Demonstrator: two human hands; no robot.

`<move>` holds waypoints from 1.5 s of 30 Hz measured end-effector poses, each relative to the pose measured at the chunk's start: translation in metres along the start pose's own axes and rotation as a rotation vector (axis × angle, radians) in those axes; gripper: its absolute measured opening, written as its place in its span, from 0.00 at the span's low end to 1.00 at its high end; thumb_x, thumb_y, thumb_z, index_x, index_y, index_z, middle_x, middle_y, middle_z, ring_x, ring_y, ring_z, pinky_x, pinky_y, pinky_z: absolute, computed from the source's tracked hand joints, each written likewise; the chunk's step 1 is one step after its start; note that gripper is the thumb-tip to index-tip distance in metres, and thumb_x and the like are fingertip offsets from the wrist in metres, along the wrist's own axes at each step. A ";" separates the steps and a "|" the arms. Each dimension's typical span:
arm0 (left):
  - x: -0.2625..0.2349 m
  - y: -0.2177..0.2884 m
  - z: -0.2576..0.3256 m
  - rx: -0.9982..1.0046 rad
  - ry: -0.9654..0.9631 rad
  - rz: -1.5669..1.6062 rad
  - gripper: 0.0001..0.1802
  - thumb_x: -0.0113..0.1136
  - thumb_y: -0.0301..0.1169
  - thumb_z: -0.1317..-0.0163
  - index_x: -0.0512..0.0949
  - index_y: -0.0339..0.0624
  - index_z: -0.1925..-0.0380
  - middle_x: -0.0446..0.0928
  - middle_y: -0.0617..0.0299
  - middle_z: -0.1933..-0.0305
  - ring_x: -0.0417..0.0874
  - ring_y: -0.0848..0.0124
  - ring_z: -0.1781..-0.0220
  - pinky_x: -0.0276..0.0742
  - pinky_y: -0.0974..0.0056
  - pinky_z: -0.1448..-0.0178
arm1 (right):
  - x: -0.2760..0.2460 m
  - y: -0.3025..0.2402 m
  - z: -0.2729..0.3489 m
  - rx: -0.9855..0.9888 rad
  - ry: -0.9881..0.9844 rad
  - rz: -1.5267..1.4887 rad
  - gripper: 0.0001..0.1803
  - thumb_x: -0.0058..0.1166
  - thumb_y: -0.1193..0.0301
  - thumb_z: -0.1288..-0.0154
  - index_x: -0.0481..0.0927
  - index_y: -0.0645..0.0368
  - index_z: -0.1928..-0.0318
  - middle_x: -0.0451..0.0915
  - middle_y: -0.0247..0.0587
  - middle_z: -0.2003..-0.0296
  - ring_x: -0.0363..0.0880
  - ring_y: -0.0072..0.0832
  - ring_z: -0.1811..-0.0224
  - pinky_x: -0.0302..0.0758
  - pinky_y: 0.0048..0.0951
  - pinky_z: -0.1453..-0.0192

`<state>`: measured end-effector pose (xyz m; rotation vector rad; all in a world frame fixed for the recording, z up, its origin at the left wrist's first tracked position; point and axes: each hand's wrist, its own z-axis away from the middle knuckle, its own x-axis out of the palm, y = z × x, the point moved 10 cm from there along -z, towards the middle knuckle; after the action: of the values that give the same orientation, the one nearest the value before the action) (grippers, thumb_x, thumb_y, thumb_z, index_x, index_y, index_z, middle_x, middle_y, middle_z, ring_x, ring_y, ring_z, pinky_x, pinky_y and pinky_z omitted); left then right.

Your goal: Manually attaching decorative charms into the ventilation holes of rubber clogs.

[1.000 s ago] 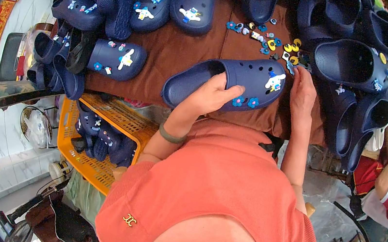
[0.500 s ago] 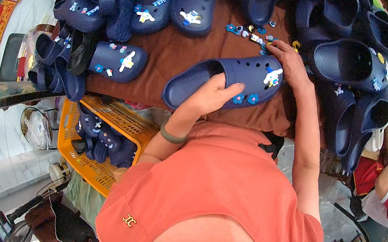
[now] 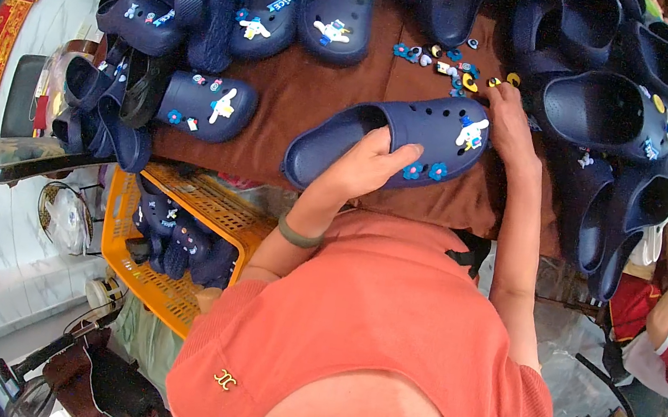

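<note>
The left forearm, with an olive wristband [image 3: 299, 236] at the wrist, reaches up from the lower part of the view and slants toward the right. The left hand [image 3: 369, 167] lies over the near side of a navy clog [image 3: 432, 137], palm down. Its thumb is extended across the outside of the upper, while the other fingers go into the foot opening and are hidden there, so the hand grips the edge of the upper between them.

The clog lies on a brown cloth [image 3: 300, 78] in front of the person, heel to the left and toe to the right. A white character charm [image 3: 472, 134] sits near its toe, and two blue flower charms [image 3: 438, 171] are on the near side.

The right forearm rises nearly straight, the wrist just beyond the toe. The right hand [image 3: 510, 122] bends forward and to the left, back up, fingers curled downward beside the yellow-and-black charms [image 3: 513, 78] at the right edge of the loose pile. The fingertips are partly hidden, so I cannot tell whether they pinch a charm or how far apart they are.
</note>
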<state>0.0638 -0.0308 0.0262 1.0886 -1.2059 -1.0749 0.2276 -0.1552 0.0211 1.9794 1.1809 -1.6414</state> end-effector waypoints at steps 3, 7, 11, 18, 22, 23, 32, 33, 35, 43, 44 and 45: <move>0.000 -0.001 0.002 -0.025 -0.010 -0.008 0.15 0.54 0.28 0.32 0.75 0.34 0.48 0.77 0.68 0.58 0.75 0.79 0.59 0.74 0.69 0.52 | -0.014 -0.009 0.003 0.024 0.017 0.032 0.13 0.58 0.78 0.42 0.77 0.65 0.55 0.77 0.53 0.55 0.76 0.47 0.50 0.74 0.37 0.46; 0.000 -0.004 0.001 -0.024 0.005 0.000 0.17 0.53 0.28 0.32 0.74 0.33 0.46 0.78 0.66 0.52 0.76 0.78 0.54 0.74 0.68 0.47 | -0.031 0.008 0.004 0.174 0.229 -0.387 0.10 0.60 0.75 0.38 0.79 0.65 0.58 0.82 0.45 0.62 0.82 0.38 0.61 0.77 0.31 0.53; 0.000 -0.005 0.001 -0.032 -0.019 -0.006 0.18 0.53 0.28 0.32 0.73 0.33 0.44 0.77 0.65 0.49 0.76 0.77 0.51 0.74 0.68 0.45 | -0.023 -0.020 0.005 0.283 0.063 -1.001 0.10 0.64 0.74 0.41 0.84 0.62 0.59 0.83 0.29 0.66 0.77 0.15 0.63 0.73 0.19 0.58; 0.002 -0.002 0.000 -0.015 -0.020 0.010 0.18 0.53 0.28 0.32 0.73 0.33 0.44 0.78 0.64 0.49 0.76 0.77 0.51 0.74 0.67 0.44 | -0.038 -0.046 -0.002 0.021 0.226 -0.629 0.09 0.69 0.71 0.48 0.85 0.60 0.66 0.84 0.39 0.67 0.81 0.30 0.64 0.75 0.28 0.57; 0.001 0.000 0.000 0.004 -0.013 -0.004 0.18 0.53 0.28 0.33 0.73 0.33 0.44 0.78 0.64 0.49 0.76 0.77 0.51 0.74 0.68 0.44 | -0.047 -0.064 -0.004 -0.157 0.132 -0.539 0.09 0.66 0.71 0.46 0.85 0.59 0.63 0.84 0.42 0.64 0.81 0.39 0.59 0.76 0.35 0.52; 0.000 0.000 0.000 0.004 -0.010 -0.006 0.18 0.53 0.28 0.33 0.73 0.33 0.44 0.78 0.64 0.49 0.76 0.77 0.51 0.74 0.68 0.44 | -0.045 -0.070 -0.005 -0.205 0.072 -0.530 0.09 0.64 0.72 0.44 0.85 0.59 0.62 0.84 0.43 0.63 0.81 0.39 0.58 0.76 0.36 0.51; -0.001 -0.011 -0.001 -0.074 -0.015 -0.003 0.17 0.54 0.27 0.33 0.74 0.33 0.45 0.78 0.66 0.50 0.77 0.78 0.51 0.75 0.68 0.45 | -0.058 -0.102 -0.001 -0.208 0.032 -0.320 0.08 0.60 0.71 0.42 0.84 0.61 0.64 0.83 0.44 0.63 0.80 0.43 0.57 0.77 0.39 0.53; 0.001 -0.007 -0.002 -0.056 -0.017 0.006 0.17 0.54 0.27 0.33 0.74 0.33 0.45 0.78 0.65 0.51 0.77 0.78 0.52 0.75 0.68 0.45 | -0.061 -0.102 0.002 -0.193 0.072 -0.277 0.08 0.60 0.71 0.43 0.84 0.61 0.64 0.83 0.44 0.63 0.80 0.43 0.57 0.77 0.39 0.53; 0.001 -0.005 -0.001 -0.037 -0.010 0.016 0.17 0.54 0.27 0.33 0.74 0.33 0.45 0.78 0.65 0.51 0.77 0.78 0.52 0.75 0.68 0.45 | -0.057 -0.102 0.008 -0.197 0.063 -0.299 0.08 0.60 0.72 0.43 0.84 0.60 0.62 0.83 0.42 0.63 0.80 0.42 0.57 0.76 0.39 0.53; 0.000 -0.006 -0.001 -0.007 0.009 0.048 0.16 0.54 0.28 0.32 0.75 0.34 0.47 0.79 0.66 0.52 0.77 0.78 0.54 0.76 0.69 0.47 | -0.061 -0.107 0.021 -0.248 0.268 -0.119 0.12 0.59 0.77 0.47 0.85 0.56 0.60 0.82 0.37 0.67 0.78 0.36 0.61 0.71 0.37 0.50; -0.001 -0.005 -0.001 -0.005 0.008 0.047 0.16 0.54 0.28 0.32 0.75 0.34 0.47 0.79 0.66 0.52 0.77 0.78 0.54 0.76 0.69 0.47 | -0.060 -0.107 0.021 -0.248 0.270 -0.118 0.12 0.59 0.77 0.47 0.85 0.56 0.60 0.82 0.37 0.67 0.78 0.36 0.61 0.71 0.37 0.50; 0.000 -0.005 -0.001 -0.026 0.001 0.039 0.16 0.54 0.28 0.32 0.75 0.34 0.47 0.79 0.66 0.52 0.77 0.78 0.53 0.75 0.69 0.47 | -0.062 -0.107 0.022 -0.242 0.295 -0.133 0.11 0.60 0.77 0.47 0.85 0.56 0.61 0.81 0.36 0.68 0.78 0.36 0.62 0.71 0.37 0.51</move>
<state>0.0647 -0.0311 0.0207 1.0421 -1.2045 -1.0572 0.1328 -0.1292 0.0997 2.0695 1.5658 -1.2178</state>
